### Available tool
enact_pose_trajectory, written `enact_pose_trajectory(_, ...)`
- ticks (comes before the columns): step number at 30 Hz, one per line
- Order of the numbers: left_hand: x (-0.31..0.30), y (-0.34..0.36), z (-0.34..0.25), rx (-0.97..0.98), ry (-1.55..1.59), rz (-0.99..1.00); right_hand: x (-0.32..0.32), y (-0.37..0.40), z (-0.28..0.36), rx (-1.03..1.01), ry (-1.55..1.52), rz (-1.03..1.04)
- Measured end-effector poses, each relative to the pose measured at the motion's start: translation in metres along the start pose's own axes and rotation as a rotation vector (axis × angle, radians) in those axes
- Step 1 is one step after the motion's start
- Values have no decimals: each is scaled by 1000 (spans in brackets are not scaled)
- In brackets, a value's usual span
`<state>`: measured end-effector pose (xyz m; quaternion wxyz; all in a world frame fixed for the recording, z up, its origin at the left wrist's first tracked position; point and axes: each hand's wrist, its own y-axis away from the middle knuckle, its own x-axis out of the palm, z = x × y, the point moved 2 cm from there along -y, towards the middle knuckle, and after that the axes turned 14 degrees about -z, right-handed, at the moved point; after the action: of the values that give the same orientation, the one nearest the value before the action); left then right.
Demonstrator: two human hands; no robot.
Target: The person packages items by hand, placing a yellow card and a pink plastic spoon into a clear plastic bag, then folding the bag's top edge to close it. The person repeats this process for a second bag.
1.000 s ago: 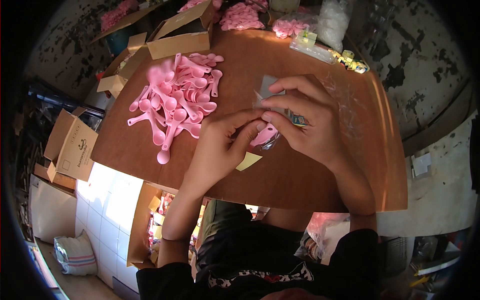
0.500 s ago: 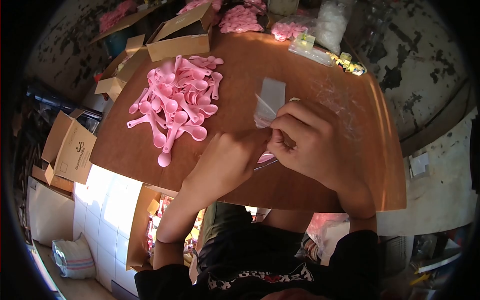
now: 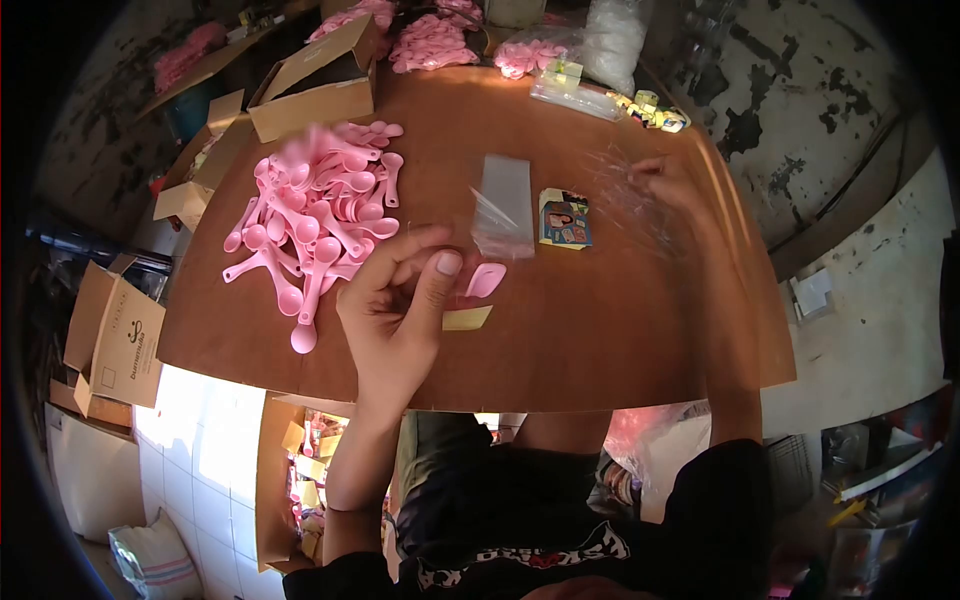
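My left hand [image 3: 395, 305] is raised over the front of the table, fingers curled and thumb bent in. It grips a pink spoon [image 3: 486, 280], whose flat handle end sticks out past the thumb, with a pale yellow card [image 3: 467, 319] just below. Over thin clear plastic strips [image 3: 635, 205] on the right, my right hand [image 3: 670, 185] is slightly blurred, with its fingertips drawn together; I cannot tell what is between them. Between the hands lie a stack of clear plastic bags [image 3: 506, 205] and a small stack of printed cards [image 3: 565, 220].
A heap of pink spoons [image 3: 320, 200] covers the table's left side. Behind it stands an open cardboard box [image 3: 312, 105]. More pink pieces [image 3: 432, 42], a clear roll of plastic [image 3: 612, 45] and yellow packets [image 3: 650, 110] line the far edge. Another carton [image 3: 118, 330] stands left of the table.
My hands were together over the bags and have parted. The left came back with the spoon; the right went out to the plastic strips. The printed cards are now uncovered, and the view has shifted.
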<state>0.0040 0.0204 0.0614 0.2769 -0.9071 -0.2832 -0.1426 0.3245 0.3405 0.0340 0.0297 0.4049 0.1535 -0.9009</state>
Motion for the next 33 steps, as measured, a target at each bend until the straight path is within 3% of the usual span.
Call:
enact_pose_trajectory(2,-3,-2,4,-30,0,8,4,24,-17,-100,621,-507)
enact_pose_trajectory(3,-5,-2,8,-61,-6,6,7,33,-20,-102,624,-502)
enact_pose_trajectory(5,-7,-6,17,-45,-34,7,4,40,1,-108,166,-766)
enact_pose_trajectory(7,-8,-7,24,-49,-83,31,11,51,29,-157,-101,-526)
enact_pose_trajectory(9,-2,-9,30,-59,-67,23,18,94,107,-270,-453,-153)
enact_pose_trajectory(11,6,-5,29,-134,-16,3,27,131,159,-549,-558,63)
enact_pose_trajectory(13,11,-2,33,-166,60,-11,39,162,200,-690,-567,-33)
enact_pose_trajectory(17,9,-1,26,-46,111,63,38,168,230,-591,-616,34)
enact_pose_trajectory(19,-4,-6,27,-5,85,102,22,166,242,-689,-710,-287)
enact_pose_trajectory(21,-11,-8,27,62,78,128,20,164,241,-712,-698,-279)
enact_pose_trajectory(23,-13,-9,30,30,-11,162,26,165,238,-633,-537,-29)
enact_pose_trajectory(25,-5,-7,33,74,-210,319,24,167,238,-630,-588,-28)
enact_pose_trajectory(27,1,-5,36,178,-316,323,23,169,238,-622,-635,-25)
enact_pose_trajectory(29,4,-3,48,-112,-161,328,20,169,239,-632,-531,-68)
enact_pose_trajectory(30,5,-2,47,-108,-159,332,21,170,239,-633,-529,-73)
enact_pose_trajectory(32,4,1,45,-248,-191,338,30,170,231,-305,-823,69)
enact_pose_trajectory(33,4,3,45,-246,-191,337,32,171,227,-307,-823,69)
